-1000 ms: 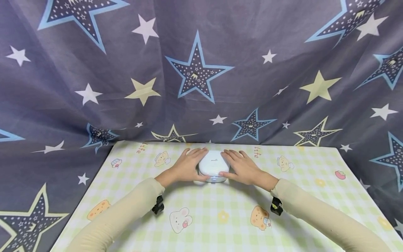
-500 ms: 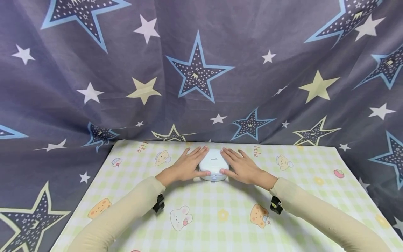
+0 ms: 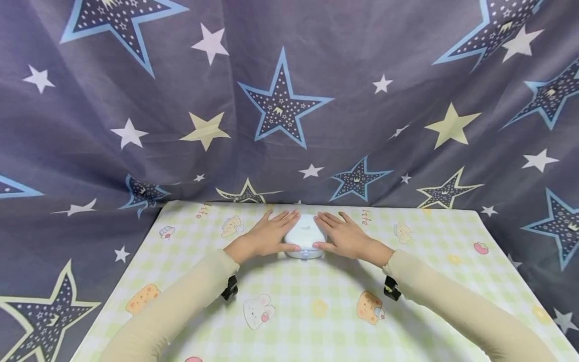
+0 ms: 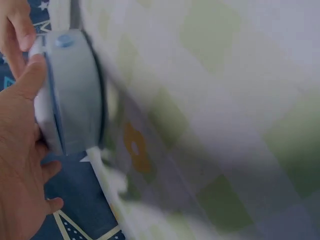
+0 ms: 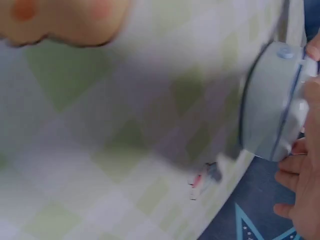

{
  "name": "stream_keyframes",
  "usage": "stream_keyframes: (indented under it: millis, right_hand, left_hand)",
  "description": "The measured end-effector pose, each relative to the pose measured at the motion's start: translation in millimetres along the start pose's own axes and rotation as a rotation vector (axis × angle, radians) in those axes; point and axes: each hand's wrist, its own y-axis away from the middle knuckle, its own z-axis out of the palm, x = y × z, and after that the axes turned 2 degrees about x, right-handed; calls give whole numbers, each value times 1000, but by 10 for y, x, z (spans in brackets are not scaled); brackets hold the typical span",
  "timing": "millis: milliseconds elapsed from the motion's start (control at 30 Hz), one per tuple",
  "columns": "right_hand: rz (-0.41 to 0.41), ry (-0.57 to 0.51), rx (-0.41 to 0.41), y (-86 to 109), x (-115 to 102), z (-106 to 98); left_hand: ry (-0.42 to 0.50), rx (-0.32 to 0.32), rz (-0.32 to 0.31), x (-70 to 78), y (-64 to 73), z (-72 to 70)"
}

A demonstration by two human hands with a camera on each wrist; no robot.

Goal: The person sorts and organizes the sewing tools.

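A white, rounded lidded case (image 3: 305, 234) sits near the back edge of the table, between both hands. A seam runs around it, and a small bluish button (image 4: 65, 41) marks its front. My left hand (image 3: 269, 236) rests on its left side, fingers extended along the lid and thumb on the front edge. Mirroring it, my right hand (image 3: 348, 239) rests on the right side with its thumb at the front. From the wrist views, the lid is down on the base (image 5: 265, 100); several fingers reach past the sides. The case's contents are hidden.
A table with a green-and-white checked cover (image 3: 312, 332) printed with cartoon animals lies under the hands. Directly behind it hangs a dark grey curtain with stars (image 3: 280, 166). Black wrist devices (image 3: 229, 287) show below both sleeves.
My left thumb has shifted up from the lower front of the case to the lid's front edge. Both hands otherwise keep their places; the whole head view has drifted slightly.
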Motion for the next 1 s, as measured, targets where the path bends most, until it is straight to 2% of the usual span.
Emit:
stream_keyframes:
  millis: [200, 367, 567, 833, 1000]
  right_hand:
    - [5, 15, -40, -25, -21, -17]
    - [13, 18, -24, -18, -23, -33]
    - [1, 1, -11, -40, -28, -71]
    - [-5, 1, -9, -25, -32, -81]
    - [-17, -20, -7, -13, -50, -73]
  left_hand:
    - [-18, -51, -11, 29, -13, -31]
    - [-41, -42, -18, 35, -50, -34]
    - [-8, -30, -46, 27, -26, -44]
    - [22, -4, -31, 70, 15, -77]
    - [-1, -8, -33, 91, 49, -93]
